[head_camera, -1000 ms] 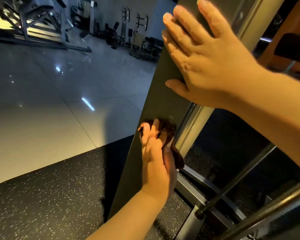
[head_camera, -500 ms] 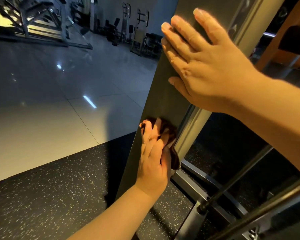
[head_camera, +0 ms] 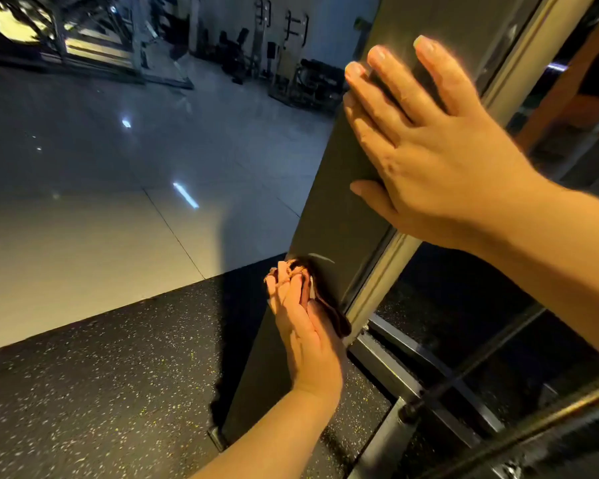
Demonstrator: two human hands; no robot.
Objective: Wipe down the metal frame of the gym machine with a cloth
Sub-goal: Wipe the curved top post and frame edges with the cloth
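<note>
A wide dark metal upright (head_camera: 339, 209) of the gym machine rises at a slant through the middle of the view. My left hand (head_camera: 308, 340) presses a dark brown cloth (head_camera: 332, 312) flat against its lower part, fingers pointing up. Most of the cloth is hidden under the palm, and one end hangs out toward the right edge of the upright. My right hand (head_camera: 429, 160) lies flat on the upright higher up, fingers spread and straight, holding nothing.
A black speckled rubber mat (head_camera: 101, 392) lies under the machine, with glossy floor tiles (head_camera: 83, 202) beyond. Steel base rails (head_camera: 412, 375) and thin diagonal bars (head_camera: 498, 347) cross at lower right. Other gym machines (head_camera: 291, 74) stand far back.
My left hand has slid the cloth toward the left edge of the upright's face. My right hand has stayed flat on the upright, shifting only slightly.
</note>
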